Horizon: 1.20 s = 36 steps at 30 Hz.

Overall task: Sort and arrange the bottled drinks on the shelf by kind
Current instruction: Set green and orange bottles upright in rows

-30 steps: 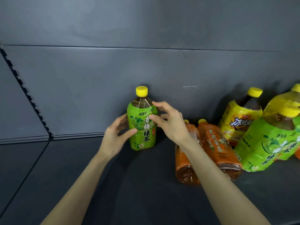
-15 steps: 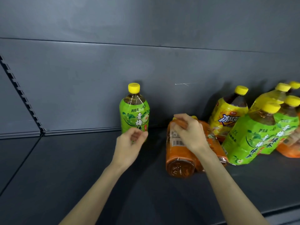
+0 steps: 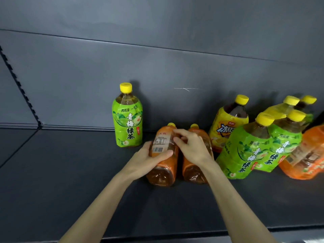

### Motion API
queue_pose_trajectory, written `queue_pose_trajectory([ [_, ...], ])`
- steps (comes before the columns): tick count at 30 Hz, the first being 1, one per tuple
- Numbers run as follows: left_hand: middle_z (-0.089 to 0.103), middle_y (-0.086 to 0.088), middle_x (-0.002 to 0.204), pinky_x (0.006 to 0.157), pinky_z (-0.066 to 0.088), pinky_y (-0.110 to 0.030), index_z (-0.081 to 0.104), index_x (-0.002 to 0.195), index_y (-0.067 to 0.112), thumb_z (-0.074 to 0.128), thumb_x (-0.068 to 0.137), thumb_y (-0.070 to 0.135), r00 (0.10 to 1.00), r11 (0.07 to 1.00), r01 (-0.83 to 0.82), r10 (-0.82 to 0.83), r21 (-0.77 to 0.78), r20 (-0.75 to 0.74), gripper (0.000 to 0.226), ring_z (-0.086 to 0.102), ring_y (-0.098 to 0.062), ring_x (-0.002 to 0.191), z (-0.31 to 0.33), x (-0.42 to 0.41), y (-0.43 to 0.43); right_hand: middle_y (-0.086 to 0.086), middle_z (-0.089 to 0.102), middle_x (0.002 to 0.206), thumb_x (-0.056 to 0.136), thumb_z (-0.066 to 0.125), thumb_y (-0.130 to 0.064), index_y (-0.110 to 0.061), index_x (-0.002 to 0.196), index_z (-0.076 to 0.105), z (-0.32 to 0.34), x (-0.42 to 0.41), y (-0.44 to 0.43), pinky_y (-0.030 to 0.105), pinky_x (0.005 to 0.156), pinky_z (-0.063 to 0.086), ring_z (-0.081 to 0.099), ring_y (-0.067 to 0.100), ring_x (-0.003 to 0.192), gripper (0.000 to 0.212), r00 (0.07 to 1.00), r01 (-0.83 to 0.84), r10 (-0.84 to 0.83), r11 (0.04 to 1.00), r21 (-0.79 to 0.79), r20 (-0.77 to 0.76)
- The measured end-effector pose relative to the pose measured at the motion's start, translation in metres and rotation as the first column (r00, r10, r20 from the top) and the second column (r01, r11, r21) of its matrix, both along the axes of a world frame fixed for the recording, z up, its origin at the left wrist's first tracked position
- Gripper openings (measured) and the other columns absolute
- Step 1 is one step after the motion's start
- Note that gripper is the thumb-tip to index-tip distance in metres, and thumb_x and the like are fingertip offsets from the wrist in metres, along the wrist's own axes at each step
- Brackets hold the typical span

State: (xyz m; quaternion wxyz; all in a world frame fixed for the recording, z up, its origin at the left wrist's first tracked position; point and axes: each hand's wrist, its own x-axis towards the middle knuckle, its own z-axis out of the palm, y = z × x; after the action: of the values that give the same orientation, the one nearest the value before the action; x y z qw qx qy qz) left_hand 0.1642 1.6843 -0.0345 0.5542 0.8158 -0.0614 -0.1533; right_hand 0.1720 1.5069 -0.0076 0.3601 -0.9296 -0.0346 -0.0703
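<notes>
Left grip [image 3: 150,160] wraps the lying orange bottle [image 3: 162,174]; right grip [image 3: 192,148] pinches its shoulder. Probably the orange-sorting step. Next: stand it upright at the shelf's [image 3: 70,172] back edge.

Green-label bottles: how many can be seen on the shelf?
3. The upright bottle stands alone at the left; the nearer leaning bottle and the farther leaning bottle are side by side at the right. Another may be hidden behind them.
</notes>
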Motion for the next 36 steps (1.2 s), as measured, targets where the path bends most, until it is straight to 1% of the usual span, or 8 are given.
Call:
queue_pose_trajectory([
  [4,0.062,0.009,0.112,0.073,0.052,-0.02,0.036,0.138,0.025,0.081,0.056,0.062,0.997,0.995,-0.042,0.036,-0.094,-0.065,0.1,0.066,-0.007,0.094,0.005,-0.007,0.014,-0.002,0.058,0.133,0.095,0.056,-0.03,-0.03,0.133,0.055,-0.004,0.003,0.009,0.026,0.096,0.042,0.053,0.016,0.122,0.037,0.995,-0.097,0.096,0.995,0.032,0.015],
  [10,0.072,-0.005,0.106,0.076,0.056,-0.029,0.052,0.128,0.017,0.087,0.046,0.047,0.988,0.942,-0.126,0.089,-0.312,-0.13,0.095,0.071,-0.019,0.093,-0.003,-0.019,0.035,-0.004,0.053,0.135,0.085,0.07,-0.036,-0.023,0.139,0.046,-0.007,0.01,0.021,0.009,0.081,0.036,0.049,0.009,0.118,0.061,0.984,-0.151,0.17,0.959,0.241,-0.06],
  [14,0.07,-0.009,0.114,0.086,0.055,-0.038,0.051,0.129,0.018,0.093,0.039,0.046,0.99,0.89,-0.097,0.042,-0.445,-0.132,0.103,0.067,-0.028,0.104,-0.013,-0.023,0.048,-0.001,0.048,0.136,0.072,0.075,-0.053,-0.017,0.149,0.024,-0.003,0.015,0.022,0.026,0.092,0.044,0.051,0.016,0.121,0.1,0.942,-0.092,0.191,0.937,0.337,-0.276],
  [17,0.068,-0.011,0.117,0.083,0.056,-0.037,0.049,0.131,0.022,0.095,0.04,0.032,0.997,0.861,-0.042,0.007,-0.507,-0.072,0.103,0.065,-0.029,0.107,-0.012,-0.02,0.053,-0.007,0.058,0.12,0.069,0.081,-0.043,-0.027,0.136,0.035,0.001,0.014,0.023,0.031,0.08,0.059,0.062,0.01,0.104,0.083,0.91,-0.121,0.311,0.832,0.542,-0.275],
  [21,0.067,-0.003,0.119,0.082,0.056,-0.032,0.044,0.134,0.029,0.088,0.055,0.01,0.999,0.875,0.03,-0.006,-0.484,0.05,0.092,0.064,-0.021,0.11,-0.005,-0.009,0.05,-0.012,0.063,0.112,0.066,0.086,-0.023,-0.046,0.117,0.043,0.003,0.014,0.023,0.018,0.068,0.056,0.066,-0.001,0.097,0.071,0.96,-0.212,0.279,0.753,0.624,-0.01],
  [25,0.064,0.008,0.123,0.083,0.053,-0.022,0.045,0.13,0.035,0.081,0.063,0.004,0.982,0.909,0.074,0.004,-0.409,0.187,0.082,0.06,-0.008,0.114,-0.001,0.009,0.042,-0.011,0.059,0.124,0.066,0.086,-0.016,-0.04,0.134,0.039,0.006,0.016,0.019,0.023,0.083,0.056,0.059,0.002,0.112,0.086,0.955,-0.296,0.248,0.767,0.569,0.162],
  [29,0.06,0.009,0.122,0.085,0.051,-0.018,0.045,0.124,0.033,0.082,0.06,-0.002,0.95,0.94,0.002,0.105,-0.342,0.294,0.082,0.058,0.0,0.113,-0.012,0.019,0.032,-0.013,0.051,0.135,0.072,0.082,-0.02,-0.035,0.142,0.036,0.009,0.02,0.014,0.025,0.093,0.052,0.053,0.002,0.121,0.085,0.938,-0.345,0.284,0.815,0.466,0.197],
  [36,0.056,0.014,0.125,0.097,0.049,-0.027,0.041,0.136,0.024,0.085,0.062,0.011,0.906,0.97,-0.091,0.175,-0.225,0.386,0.087,0.053,-0.006,0.12,-0.023,0.029,0.023,-0.015,0.04,0.13,0.075,0.075,-0.03,-0.049,0.138,0.028,0.01,0.022,0.01,0.008,0.078,0.05,0.049,-0.002,0.112,0.081,0.959,-0.278,0.228,0.871,0.406,0.167],
])
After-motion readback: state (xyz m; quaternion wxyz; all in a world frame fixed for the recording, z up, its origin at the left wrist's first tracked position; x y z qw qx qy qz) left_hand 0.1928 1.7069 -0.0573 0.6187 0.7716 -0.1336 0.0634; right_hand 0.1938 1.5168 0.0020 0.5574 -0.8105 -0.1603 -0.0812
